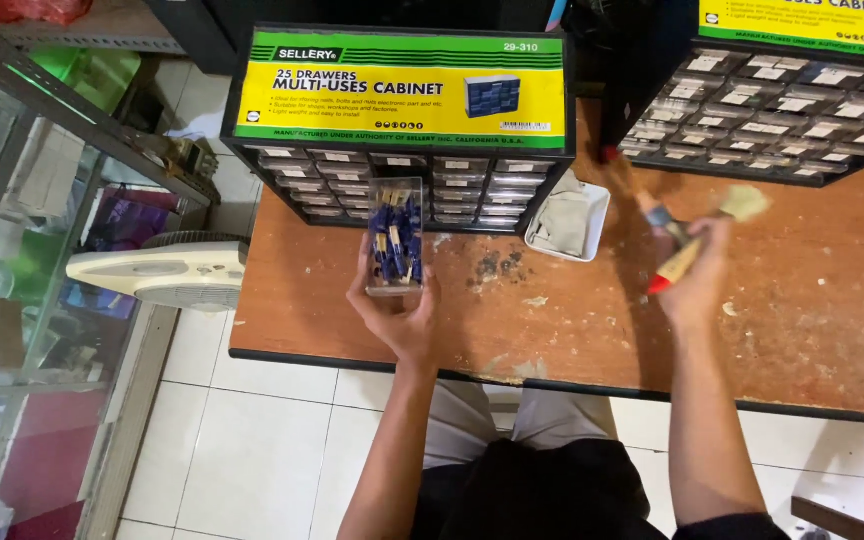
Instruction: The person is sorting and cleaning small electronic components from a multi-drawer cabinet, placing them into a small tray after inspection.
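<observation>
My left hand point(399, 315) holds a clear plastic drawer point(395, 236) filled with small blue parts, just in front of a black cabinet of many small drawers point(402, 120). One slot in that cabinet's drawer rows looks vacant right behind the held drawer. My right hand point(700, 275) grips a paintbrush point(697, 240) with a red-tipped wooden handle and pale bristles, raised over the worn wooden table point(592, 320). A second brush with a blue ferrule point(657, 215) lies or is held next to it; which, I cannot tell.
A second multi-drawer cabinet point(782, 100) stands at the back right. A white tray holding a grey cloth point(567, 222) sits between the cabinets. A white fan point(167, 270) and a glass display case point(22, 260) are to the left, above white floor tiles.
</observation>
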